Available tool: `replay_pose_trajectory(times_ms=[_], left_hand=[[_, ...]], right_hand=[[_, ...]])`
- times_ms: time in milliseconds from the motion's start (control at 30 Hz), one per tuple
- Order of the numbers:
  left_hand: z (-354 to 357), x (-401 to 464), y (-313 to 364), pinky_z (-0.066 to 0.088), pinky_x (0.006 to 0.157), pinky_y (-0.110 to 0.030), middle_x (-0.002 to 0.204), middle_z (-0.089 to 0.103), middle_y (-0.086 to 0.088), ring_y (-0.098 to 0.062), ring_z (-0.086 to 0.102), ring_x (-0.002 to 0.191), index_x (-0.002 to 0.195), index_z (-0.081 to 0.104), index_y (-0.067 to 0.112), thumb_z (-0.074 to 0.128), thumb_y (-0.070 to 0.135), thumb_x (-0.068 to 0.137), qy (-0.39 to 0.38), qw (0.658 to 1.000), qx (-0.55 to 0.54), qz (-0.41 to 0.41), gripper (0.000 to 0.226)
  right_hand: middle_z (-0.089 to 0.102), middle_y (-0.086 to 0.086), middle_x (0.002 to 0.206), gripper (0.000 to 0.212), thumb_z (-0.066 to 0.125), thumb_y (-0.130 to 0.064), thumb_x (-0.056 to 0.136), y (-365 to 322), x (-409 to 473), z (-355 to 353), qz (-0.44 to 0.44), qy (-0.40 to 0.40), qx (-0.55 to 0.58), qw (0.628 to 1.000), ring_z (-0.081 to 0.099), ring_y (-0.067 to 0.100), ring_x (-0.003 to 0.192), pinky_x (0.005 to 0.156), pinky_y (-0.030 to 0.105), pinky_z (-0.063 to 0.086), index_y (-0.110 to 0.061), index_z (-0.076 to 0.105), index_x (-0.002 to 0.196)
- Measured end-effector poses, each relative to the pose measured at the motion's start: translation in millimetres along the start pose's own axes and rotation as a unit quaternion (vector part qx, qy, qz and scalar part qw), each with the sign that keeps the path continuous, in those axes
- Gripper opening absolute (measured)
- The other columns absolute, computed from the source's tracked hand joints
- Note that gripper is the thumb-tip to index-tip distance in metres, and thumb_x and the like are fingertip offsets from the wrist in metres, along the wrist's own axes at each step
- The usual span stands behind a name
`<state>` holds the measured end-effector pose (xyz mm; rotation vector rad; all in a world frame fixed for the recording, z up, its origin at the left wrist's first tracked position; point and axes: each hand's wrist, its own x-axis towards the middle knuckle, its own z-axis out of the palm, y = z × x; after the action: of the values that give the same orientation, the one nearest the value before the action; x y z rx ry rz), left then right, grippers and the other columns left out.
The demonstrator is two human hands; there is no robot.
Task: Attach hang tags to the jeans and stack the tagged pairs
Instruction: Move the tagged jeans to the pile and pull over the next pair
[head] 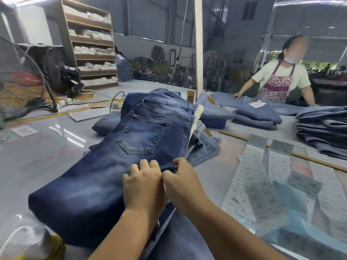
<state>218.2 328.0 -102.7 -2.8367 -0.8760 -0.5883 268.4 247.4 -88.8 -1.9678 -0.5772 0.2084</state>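
- The dark jeans point(120, 156) lie folded on top of a pile at the near middle of the table point(47, 147), back pocket point(142, 134) up, waistband toward the far side; the folded end comes toward the lower left.
- The left hand point(143, 186) rests knuckles-up on the right edge of the dark jeans; its fingers point(144, 164) are curled down onto the denim, close together, the tips pressing the cloth just below the pocket; whether they pinch a fold or only press cannot be told.
- The right hand point(183, 182) sits touching the left, thumb side against it; its fingers point(180, 162) are bent over the same edge of the denim and closed on it, the tips hidden under the curl; anything small held between them cannot be made out.
- Both forearms run in from the bottom edge and meet at the hands.
- Strips of printed paper tags point(262, 181) lie fanned on the table to the right of the hands, apart from them; some lie under clear plastic.
- Stacks of lighter blue jeans point(257, 115) stand on the far right of the table; another tall stack point(323, 128) stands at the right edge.
- A second person point(277, 81) in a floral apron stands across the table, one hand on light denim.
- A fan point(18, 81) stands at the left; wooden shelves point(92, 45) rise behind it.
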Motion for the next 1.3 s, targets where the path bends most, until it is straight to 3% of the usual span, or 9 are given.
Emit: replay_pose_trajectory(times_ms=[133,300,367,467,567,733,967,1133,1300], left_hand=[[-1,1,-4,0.043,0.071,-0.031,0.111,0.057,0.003,-0.022,0.057,0.105,0.093,0.032,0.026,0.035,0.03,0.099,0.034,0.998,-0.058,0.016,0.008],[-17,-9,-16,0.029,0.059,-0.033,0.087,0.064,0.0,-0.03,0.063,0.084,0.083,0.031,0.024,0.047,0.027,0.097,0.085,0.982,-0.17,0.019,0.022],[-27,-17,-17,0.027,0.053,-0.031,0.069,0.062,-0.003,-0.034,0.061,0.066,0.077,0.032,0.022,0.064,0.017,0.089,0.096,0.975,-0.198,0.035,0.035],[-45,-33,-13,0.022,0.046,-0.024,0.053,0.051,0.0,-0.03,0.053,0.047,0.071,0.033,0.023,0.083,0.002,0.062,0.133,0.971,-0.186,0.075,0.055],[-49,-46,-11,0.021,0.047,-0.023,0.054,0.049,0.004,-0.026,0.051,0.049,0.072,0.03,0.025,0.086,0.009,0.063,0.118,0.967,-0.198,0.113,0.059],[-53,-46,-18,0.032,0.062,-0.026,0.082,0.053,0.013,-0.011,0.053,0.081,0.083,0.049,0.028,0.064,0.043,0.081,0.037,0.953,-0.282,0.102,0.021],[-72,-70,26,0.036,0.09,-0.024,0.126,0.041,0.01,-0.015,0.044,0.113,0.128,0.035,0.031,0.06,0.035,0.082,0.033,0.969,-0.234,0.068,0.052],[-86,-108,53,0.048,0.067,-0.034,0.094,0.066,0.005,-0.023,0.063,0.089,0.098,0.059,0.023,0.066,0.014,0.074,0.028,0.952,-0.27,0.142,0.027],[-91,-140,63,0.035,0.049,-0.025,0.067,0.067,0.004,-0.027,0.064,0.062,0.077,0.061,0.022,0.074,0.006,0.056,0.014,0.937,-0.294,0.19,0.03]], right_hand=[[0.058,0.005,0.1,0.018,0.057,-0.021,0.079,4,4,6,0.022,0.03,0.046,0.998,0.051,0.014,0.078,0.063,0.024,0.037,-0.02,0.044,0.091],[0.065,-0.012,0.094,0.037,0.065,-0.029,0.085,5,4,6,0.021,0.017,0.157,0.987,0.062,-0.003,0.078,0.058,0.011,0.042,-0.024,0.045,0.116],[0.066,-0.013,0.088,0.031,0.066,-0.037,0.085,2,4,6,0.007,0.038,0.198,0.979,0.063,-0.006,0.073,0.054,0.007,0.043,-0.023,0.052,0.109],[0.069,0.001,0.082,0.03,0.065,-0.041,0.081,-6,6,0,0.004,0.091,0.232,0.968,0.068,0.011,0.072,0.059,0.022,0.052,-0.013,0.064,0.092],[0.072,-0.002,0.08,0.017,0.065,-0.026,0.082,-10,7,-9,0.025,0.12,0.243,0.962,0.069,0.016,0.072,0.062,0.03,0.054,-0.013,0.064,0.094],[0.065,0.005,0.075,0.015,0.062,-0.005,0.078,-15,-15,-23,0.02,0.184,0.233,0.955,0.062,0.017,0.062,0.051,0.027,0.046,-0.016,0.055,0.086],[0.07,-0.005,0.072,0.02,0.066,-0.004,0.077,-23,-81,-51,-0.016,0.272,0.274,0.922,0.066,0.006,0.062,0.054,0.018,0.05,-0.019,0.061,0.089],[0.074,-0.002,0.078,0.017,0.07,-0.009,0.082,-6,-141,-79,0.023,0.309,0.305,0.901,0.072,0.015,0.074,0.069,0.035,0.057,-0.016,0.062,0.096],[0.068,-0.007,0.091,0.011,0.071,-0.029,0.084,24,-202,-105,0.007,0.327,0.205,0.923,0.064,0.003,0.088,0.078,0.017,0.047,-0.02,0.065,0.088]])
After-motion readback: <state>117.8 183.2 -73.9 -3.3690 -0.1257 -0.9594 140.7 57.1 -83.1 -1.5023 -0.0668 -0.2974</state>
